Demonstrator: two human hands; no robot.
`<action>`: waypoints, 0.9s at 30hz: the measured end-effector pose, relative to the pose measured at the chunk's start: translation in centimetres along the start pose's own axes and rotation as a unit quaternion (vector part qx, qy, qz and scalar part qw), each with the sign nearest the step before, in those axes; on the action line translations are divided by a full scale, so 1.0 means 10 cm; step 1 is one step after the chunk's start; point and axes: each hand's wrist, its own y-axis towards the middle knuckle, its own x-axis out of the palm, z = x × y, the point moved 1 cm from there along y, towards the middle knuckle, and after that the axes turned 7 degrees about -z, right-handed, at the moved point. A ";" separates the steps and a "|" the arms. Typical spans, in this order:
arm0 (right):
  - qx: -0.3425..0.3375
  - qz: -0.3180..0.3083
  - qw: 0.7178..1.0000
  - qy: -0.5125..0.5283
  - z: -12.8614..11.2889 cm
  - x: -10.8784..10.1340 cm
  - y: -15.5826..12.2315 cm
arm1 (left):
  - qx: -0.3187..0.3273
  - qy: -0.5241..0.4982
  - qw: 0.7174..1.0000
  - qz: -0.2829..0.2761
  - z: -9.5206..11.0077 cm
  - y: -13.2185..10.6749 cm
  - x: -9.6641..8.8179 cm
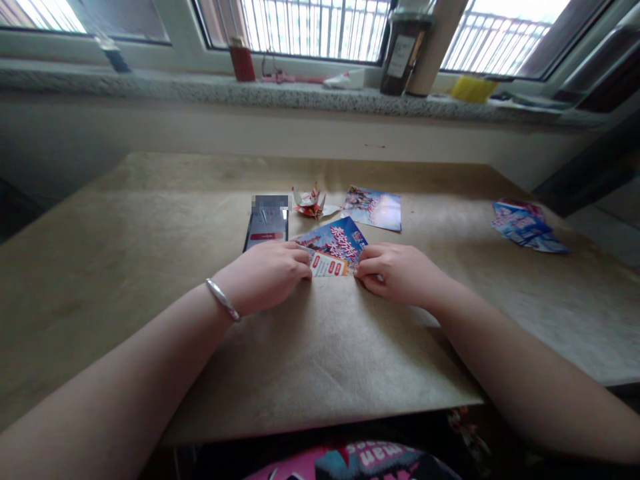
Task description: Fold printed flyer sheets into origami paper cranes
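A printed blue leaflet (334, 241) lies on the table between my hands, its near edge folded up to show a white strip with red marks. My left hand (273, 272), with a silver bangle at the wrist, pinches the left end of that fold. At the other end, the fingertips of my right hand (393, 270) are closed on the paper's right corner. Just beyond my left hand rests a phone (268, 223) with its screen lit. Folded paper figures (310, 203), white, red and orange, stand behind the leaflet.
Another printed sheet (375, 208) lies flat behind the leaflet. Far right on the table (150, 260) is a fanned pile of leaflets (527, 227). The window sill (190, 87) holds a dark jar (400, 57), a red container (242, 61) and a yellow item (474, 89).
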 end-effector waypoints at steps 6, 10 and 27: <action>-0.004 -0.004 1.000 -0.003 0.03 0.02 -0.01 | -0.012 -0.019 1.000 0.001 0.01 -0.02 -0.02; -0.007 -0.006 1.000 -0.002 0.03 0.02 -0.01 | -0.021 -0.034 0.999 -0.001 0.01 -0.03 -0.03; -0.013 -0.006 1.000 0.001 0.05 0.01 -0.02 | -0.024 -0.061 0.998 0.001 0.03 -0.03 -0.04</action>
